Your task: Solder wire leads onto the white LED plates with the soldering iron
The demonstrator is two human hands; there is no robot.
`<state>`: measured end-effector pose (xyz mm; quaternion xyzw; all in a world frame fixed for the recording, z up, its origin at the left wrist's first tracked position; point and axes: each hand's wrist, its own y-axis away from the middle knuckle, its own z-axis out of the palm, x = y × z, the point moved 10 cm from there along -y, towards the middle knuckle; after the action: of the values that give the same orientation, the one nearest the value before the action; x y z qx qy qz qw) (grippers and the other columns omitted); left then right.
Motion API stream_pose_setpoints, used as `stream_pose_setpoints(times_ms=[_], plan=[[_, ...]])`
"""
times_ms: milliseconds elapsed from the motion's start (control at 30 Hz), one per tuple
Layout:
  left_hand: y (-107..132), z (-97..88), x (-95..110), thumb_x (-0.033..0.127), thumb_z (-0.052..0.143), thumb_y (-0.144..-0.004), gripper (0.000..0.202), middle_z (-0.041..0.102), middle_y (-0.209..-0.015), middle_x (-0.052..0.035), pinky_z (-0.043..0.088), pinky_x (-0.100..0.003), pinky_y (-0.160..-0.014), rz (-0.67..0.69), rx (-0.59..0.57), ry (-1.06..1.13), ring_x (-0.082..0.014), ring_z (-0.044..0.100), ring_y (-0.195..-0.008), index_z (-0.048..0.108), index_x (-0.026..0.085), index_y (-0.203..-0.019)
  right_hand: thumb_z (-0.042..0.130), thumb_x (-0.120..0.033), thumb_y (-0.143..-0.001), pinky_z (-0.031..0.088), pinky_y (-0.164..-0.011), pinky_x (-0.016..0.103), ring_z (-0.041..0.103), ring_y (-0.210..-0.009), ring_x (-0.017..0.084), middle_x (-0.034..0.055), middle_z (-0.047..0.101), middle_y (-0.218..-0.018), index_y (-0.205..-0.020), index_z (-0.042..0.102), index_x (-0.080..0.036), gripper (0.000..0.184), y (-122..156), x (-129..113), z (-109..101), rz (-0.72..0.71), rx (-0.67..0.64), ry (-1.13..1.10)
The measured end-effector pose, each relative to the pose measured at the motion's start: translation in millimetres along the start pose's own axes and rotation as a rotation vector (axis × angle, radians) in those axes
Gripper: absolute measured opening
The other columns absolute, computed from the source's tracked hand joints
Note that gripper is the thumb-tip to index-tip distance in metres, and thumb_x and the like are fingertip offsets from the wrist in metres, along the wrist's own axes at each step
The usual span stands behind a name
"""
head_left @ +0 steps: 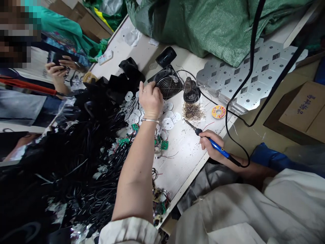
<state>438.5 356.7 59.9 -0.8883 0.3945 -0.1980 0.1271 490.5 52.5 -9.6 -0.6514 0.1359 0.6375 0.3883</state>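
My right hand (213, 144) is wrapped round the blue handle of a soldering iron (215, 146), its tip pointing at a soiled white sponge-like pad (194, 112). My left hand (151, 98), with a ring and a bracelet, reaches over a pile of white perforated discs (134, 117). Its fingers are bent, their tips hidden beside a black fan-like unit with a round ringed grille (169, 86). Whatever they pinch is out of sight. Below my left forearm lie small green circuit boards (164, 145) with thin wires.
A black iron stand with a coil (191, 93) and a solder spool (218, 112) are near the pad. Tangled black cables (99, 189) cover the left side. Perforated grey plates (236, 78) and a green sack (193, 27) lie beyond. The iron's black cord (237, 144) loops at right. Another person's hands (59, 67) hold a dark object.
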Motion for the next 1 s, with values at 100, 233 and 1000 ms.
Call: stream_pose_setpoints(times_ms=[100, 233, 1000], plan=[[2, -0.8, 1, 0.027, 0.057, -0.091, 0.012, 0.064, -0.138, -0.0074, 0.016, -0.053, -0.132, 0.016, -0.012, -0.032, -0.0266, 0.055, -0.137, 0.068, 0.026, -0.095, 0.055, -0.026, -0.098, 0.051, -0.053, 0.024, 0.056, -0.048, 0.006, -0.0053, 0.061, -0.071, -0.103, 0.068, -0.025, 0.014, 0, 1, 0, -0.005, 0.013, 0.013], [8, -14.6, -5, 0.023, 0.063, -0.089, 0.006, 0.064, -0.138, -0.0089, 0.018, -0.054, -0.131, -0.068, 0.088, 0.087, -0.0269, 0.053, -0.139, 0.069, 0.022, -0.089, 0.055, -0.025, -0.098, 0.051, -0.052, 0.023, 0.057, -0.048, 0.005, -0.0056, 0.062, -0.073, -0.104, 0.067, -0.026, 0.014, 1, 1, -1, -0.012, 0.020, -0.005], [121, -76.9, 73, 0.037, 0.088, -0.074, 0.024, 0.077, -0.084, 0.0019, 0.062, -0.021, -0.071, -0.405, 0.122, 1.328, -0.0089, 0.073, -0.067, 0.072, 0.021, -0.080, 0.059, -0.046, -0.095, 0.051, -0.056, 0.027, 0.057, -0.047, 0.009, -0.0075, 0.060, -0.058, -0.101, 0.068, -0.024, 0.025, 4, 27, -4, 0.152, 0.023, -0.102]])
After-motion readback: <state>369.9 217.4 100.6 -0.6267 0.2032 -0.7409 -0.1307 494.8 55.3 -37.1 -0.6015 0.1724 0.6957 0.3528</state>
